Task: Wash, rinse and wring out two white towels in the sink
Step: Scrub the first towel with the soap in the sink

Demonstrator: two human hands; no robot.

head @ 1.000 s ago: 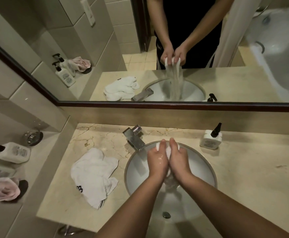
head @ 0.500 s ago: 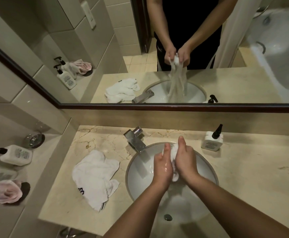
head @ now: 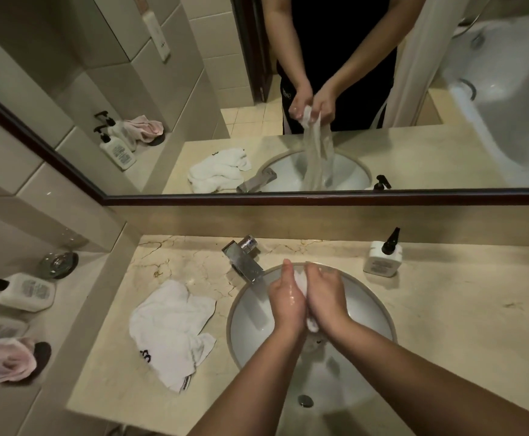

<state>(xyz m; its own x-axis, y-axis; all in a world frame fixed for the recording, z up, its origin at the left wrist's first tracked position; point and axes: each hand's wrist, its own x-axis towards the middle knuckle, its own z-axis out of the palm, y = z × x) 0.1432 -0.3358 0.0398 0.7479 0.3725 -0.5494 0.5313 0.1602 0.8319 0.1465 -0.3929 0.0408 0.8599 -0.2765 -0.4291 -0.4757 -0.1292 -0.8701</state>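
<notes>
head view looks down on the left hand [head: 286, 302] and the right hand [head: 326, 297], pressed side by side over the sink [head: 373, 306], both with fingers curled round a bunched wet towel [head: 300, 283] clamped between the palms. white cloth shows in the gap between the hands near the fingertips and again as a small lump below the wrists; the left hand's back glistens with water. the mirror [head: 288, 196] above shows the same towel hanging from the two hands in a long limp strip down into the basin. the hands sit just in front of the spout of the square chrome faucet [head: 244, 262], which stands at the sink's back left rim; i cannot tell whether water is running. the drain [head: 305, 400] lies at the near side of the bowl, between the forearms. the second towel [head: 172, 332] lies crumpled on the marble bench [head: 445, 325] just left of the sink, apart from the hands, with a dark mark near its front edge. a white pump bottle [head: 382, 258] stands on the bench behind the sink to the right. on the side ledge [head: 65, 309] to the far left sit a round metal dish [head: 58, 264], another pump bottle lying down [head: 25, 292], and a pink cloth [head: 3, 360].
</notes>
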